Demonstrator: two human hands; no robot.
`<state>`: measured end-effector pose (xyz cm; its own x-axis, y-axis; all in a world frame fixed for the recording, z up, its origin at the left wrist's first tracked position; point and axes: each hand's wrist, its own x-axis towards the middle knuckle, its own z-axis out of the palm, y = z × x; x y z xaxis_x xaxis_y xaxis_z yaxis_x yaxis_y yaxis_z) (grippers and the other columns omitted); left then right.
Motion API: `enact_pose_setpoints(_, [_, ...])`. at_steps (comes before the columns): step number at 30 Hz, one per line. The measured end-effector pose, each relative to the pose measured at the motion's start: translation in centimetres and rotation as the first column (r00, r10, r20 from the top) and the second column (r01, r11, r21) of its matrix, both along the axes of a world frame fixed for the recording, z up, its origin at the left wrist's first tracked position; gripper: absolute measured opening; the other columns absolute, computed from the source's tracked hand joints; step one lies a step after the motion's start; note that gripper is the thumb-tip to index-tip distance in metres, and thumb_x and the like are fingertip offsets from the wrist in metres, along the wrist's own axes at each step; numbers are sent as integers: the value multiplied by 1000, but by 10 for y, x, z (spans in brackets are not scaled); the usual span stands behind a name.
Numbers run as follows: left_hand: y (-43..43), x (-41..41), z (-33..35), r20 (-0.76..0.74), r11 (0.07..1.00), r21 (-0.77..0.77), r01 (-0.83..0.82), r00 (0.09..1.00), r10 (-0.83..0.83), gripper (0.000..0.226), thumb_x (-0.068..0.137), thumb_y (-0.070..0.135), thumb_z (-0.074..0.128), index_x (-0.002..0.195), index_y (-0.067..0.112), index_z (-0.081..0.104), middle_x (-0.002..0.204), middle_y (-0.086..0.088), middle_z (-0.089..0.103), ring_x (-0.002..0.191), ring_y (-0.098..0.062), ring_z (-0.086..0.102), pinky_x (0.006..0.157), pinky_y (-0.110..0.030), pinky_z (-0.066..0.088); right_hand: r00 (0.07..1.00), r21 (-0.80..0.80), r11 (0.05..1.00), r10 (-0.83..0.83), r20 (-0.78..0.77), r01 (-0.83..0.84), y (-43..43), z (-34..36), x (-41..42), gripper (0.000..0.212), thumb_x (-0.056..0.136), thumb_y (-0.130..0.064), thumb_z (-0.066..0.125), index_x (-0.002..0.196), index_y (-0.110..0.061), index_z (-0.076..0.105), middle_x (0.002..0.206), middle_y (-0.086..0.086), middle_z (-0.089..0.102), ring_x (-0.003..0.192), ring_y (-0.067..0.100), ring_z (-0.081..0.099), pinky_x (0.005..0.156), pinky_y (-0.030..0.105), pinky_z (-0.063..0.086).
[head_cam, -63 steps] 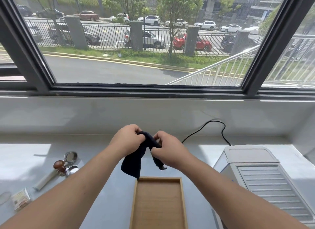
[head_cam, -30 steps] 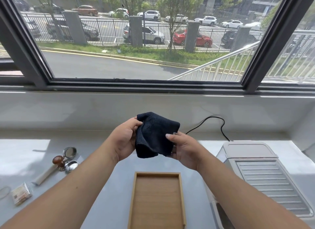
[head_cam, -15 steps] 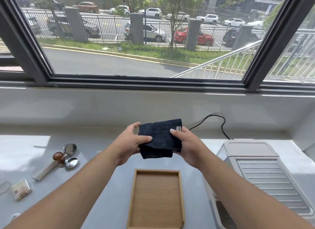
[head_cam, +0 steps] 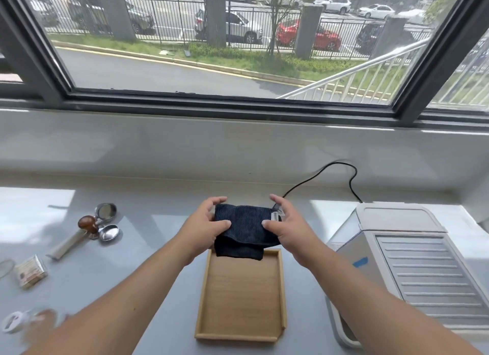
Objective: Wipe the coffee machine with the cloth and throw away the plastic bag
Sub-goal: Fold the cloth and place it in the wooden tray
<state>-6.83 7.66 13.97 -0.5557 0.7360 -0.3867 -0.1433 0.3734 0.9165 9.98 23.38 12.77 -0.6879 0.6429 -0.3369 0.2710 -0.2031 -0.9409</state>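
Head view: we pinch the soft, light folded cloth (head_cam: 244,229) by its edges, left hand (head_cam: 203,229) at 9 o'clock, right hand (head_cam: 288,229) at 3 o'clock.

The white counter (head_cam: 158,275) carries a wooden tray (head_cam: 242,301), coffee machine (head_cam: 412,270) and tamper (head_cam: 87,223).

Your coffee machine (head_cam: 412,270) runs off the right edge, so its front stays hidden. That blurry white thing (head_cam: 16,321) bottom left is unreadable, and your cloth (head_cam: 244,231) hides the tray's (head_cam: 242,296) far rim.
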Motion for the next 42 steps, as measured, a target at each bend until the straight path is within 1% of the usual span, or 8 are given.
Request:
enact_pose_setpoints(4, [-6,9,-31,20,999,-46,22,1000,-22,43,98,8,62,120,44,61,120,0,69,86,-18,76,67,-47,66,996,45,999,22,87,-26,-8,-26,8,46,93,-3,65,124,-37,64,120,3,68,101,25,71,90,44,61])
enact_pose_setpoints(8, [-13,19,-61,41,988,-133,75,997,-70,49,96,9,61,121,51,59,122,11,61,99,-21,68,62,-41,64,984,37,998,37,177,-44,-16,-52,17,45,93,-1,61,122,-34,68,123,3,68,104,25,68,87,40,61])
enact_pose_setpoints(14, [-23,34,-97,5,953,-268,140,990,-144,60,93,12,61,133,54,49,122,21,53,92,-25,68,58,-43,64,953,-35,995,102,287,-95,-29,-83,27,52,96,0,54,132,-36,62,123,0,60,90,24,66,55,27,55])
enact_pose_setpoints(23, [-37,47,-128,-55,889,-419,187,972,-230,68,86,21,61,138,60,42,117,16,55,76,-29,70,49,-39,61,916,-62,993,114,385,-97,-47,-122,36,62,91,-1,53,141,-38,57,130,0,58,100,26,66,63,39,65])
enact_pose_setpoints(28, [-42,51,-140,-87,864,-463,195,961,-264,66,86,30,61,142,59,38,112,14,58,75,-23,70,46,-32,58,866,25,982,153,475,-187,-51,-136,39,63,89,-13,58,146,-41,52,131,-3,60,107,19,65,89,39,61])
enact_pose_setpoints(30, [-43,53,-144,-119,848,-488,205,947,-298,66,88,34,61,144,56,35,113,11,61,78,-19,69,49,-29,57,852,39,977,163,498,-210,-50,-140,41,64,89,-15,58,146,-40,51,131,-4,60,107,16,63,91,35,58])
enact_pose_setpoints(36, [-45,54,-148,-325,774,-599,207,820,-471,69,88,45,59,151,46,32,141,12,59,115,-17,62,92,-32,53,823,65,960,197,533,-272,-51,-144,44,62,90,-20,59,147,-42,49,134,-5,61,110,14,62,87,25,54])
enact_pose_setpoints(42, [-44,52,-148,-415,721,-671,171,719,-557,64,89,49,57,150,40,37,145,9,55,119,-20,61,91,-36,54,772,184,918,171,612,-350,-53,-139,45,56,90,-31,56,144,-41,50,123,-4,67,101,16,62,76,24,44])
